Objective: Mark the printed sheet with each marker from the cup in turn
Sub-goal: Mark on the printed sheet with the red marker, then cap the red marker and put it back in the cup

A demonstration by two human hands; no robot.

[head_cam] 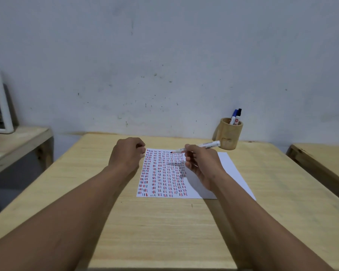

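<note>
Your right hand (199, 163) grips a white marker (196, 147) over the far edge of the printed sheet (229, 173), long axis near level, tip pointing left. Your left hand (126, 153), curled closed, holds the sheet's far-left corner. Wooden cup (228, 133) at the desk's (164, 231) far-right edge holds two upright markers (236, 116).

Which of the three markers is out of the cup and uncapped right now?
The marker in the right hand, its tip bare over the printed sheet. The blue-capped marker and black-capped marker stand in the wooden cup.
</note>
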